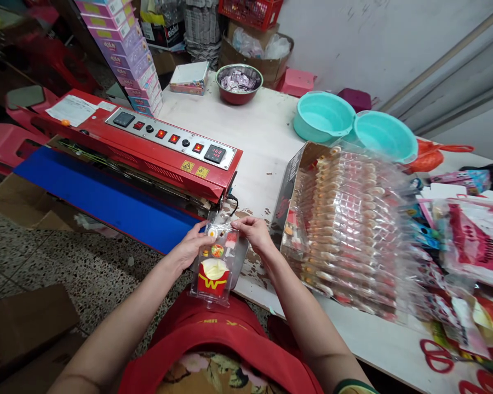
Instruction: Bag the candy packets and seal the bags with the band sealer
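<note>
Between my two hands hangs a clear plastic bag (207, 268) holding small toy food pieces: a red fries box with a yellow W, a fried egg, and a round colourful piece. My left hand (192, 243) pinches the bag's upper left edge. At the upper right corner, my right hand (252, 231) grips the same bag between thumb and fingers. Just beyond the bag is the near end of a red sealing machine (168, 158) with lit switches and a digital display. Its blue conveyor belt (107, 194) runs off to the left.
To the right stands an open box (285, 189) packed with a row of similar filled bags (345, 219). Two turquoise basins (324, 117), a steel bowl (236, 98) of small packets and stacked boxes (131, 65) sit farther back. Red-handled scissors (436, 355) lie at the lower right.
</note>
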Demonstrator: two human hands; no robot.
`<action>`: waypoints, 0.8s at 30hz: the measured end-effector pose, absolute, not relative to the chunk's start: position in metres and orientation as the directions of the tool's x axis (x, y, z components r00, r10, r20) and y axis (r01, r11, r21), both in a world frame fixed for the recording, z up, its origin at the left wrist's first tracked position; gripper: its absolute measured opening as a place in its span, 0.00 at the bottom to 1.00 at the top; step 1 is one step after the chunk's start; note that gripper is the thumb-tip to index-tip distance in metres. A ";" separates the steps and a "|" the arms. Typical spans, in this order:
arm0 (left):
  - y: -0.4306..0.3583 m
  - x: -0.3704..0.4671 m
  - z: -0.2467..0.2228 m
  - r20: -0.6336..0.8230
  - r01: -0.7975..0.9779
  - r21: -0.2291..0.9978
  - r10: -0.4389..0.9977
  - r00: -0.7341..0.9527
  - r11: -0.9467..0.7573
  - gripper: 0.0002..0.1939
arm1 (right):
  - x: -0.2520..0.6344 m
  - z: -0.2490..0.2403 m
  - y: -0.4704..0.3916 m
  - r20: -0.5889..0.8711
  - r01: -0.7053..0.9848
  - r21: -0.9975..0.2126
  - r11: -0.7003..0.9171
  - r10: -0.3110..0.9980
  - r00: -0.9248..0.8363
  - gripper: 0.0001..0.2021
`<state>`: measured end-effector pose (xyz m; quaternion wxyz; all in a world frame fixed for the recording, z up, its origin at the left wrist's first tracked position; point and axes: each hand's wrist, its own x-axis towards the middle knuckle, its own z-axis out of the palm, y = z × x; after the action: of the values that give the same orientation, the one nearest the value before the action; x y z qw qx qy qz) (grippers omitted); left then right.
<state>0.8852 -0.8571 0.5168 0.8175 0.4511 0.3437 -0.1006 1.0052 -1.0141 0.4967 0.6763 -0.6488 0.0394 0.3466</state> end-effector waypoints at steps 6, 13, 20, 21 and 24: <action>-0.853 0.918 0.510 -0.678 0.388 0.671 0.313 0.665 0.632 0.16 | 1.003 0.498 -1.013 -0.478 -0.478 -0.869 -0.127 0.463 0.746 0.17; -0.850 0.937 0.500 -0.709 0.389 0.670 0.390 0.587 0.632 0.11 | 1.000 0.493 -1.009 -0.487 -0.505 -0.861 -0.052 0.366 0.793 0.18; -0.842 0.933 0.500 -0.708 0.412 0.663 0.345 0.616 0.625 0.17 | 1.006 0.488 -1.004 -0.520 -0.561 -0.825 0.067 0.295 0.801 0.22; -0.839 0.931 0.501 -0.710 0.421 0.660 0.333 0.620 0.622 0.19 | 1.008 0.487 -1.002 -0.528 -0.569 -0.819 0.082 0.282 0.801 0.21; -0.828 0.922 0.501 -0.706 0.419 0.668 0.346 0.617 0.615 0.22 | 1.013 0.482 -0.990 -0.551 -0.590 -0.802 0.091 0.265 0.791 0.20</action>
<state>0.9220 -0.8283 0.5008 0.7855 0.4379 0.4367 -0.0231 1.0128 -0.9904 0.4815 0.7264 -0.6065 0.1338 0.2943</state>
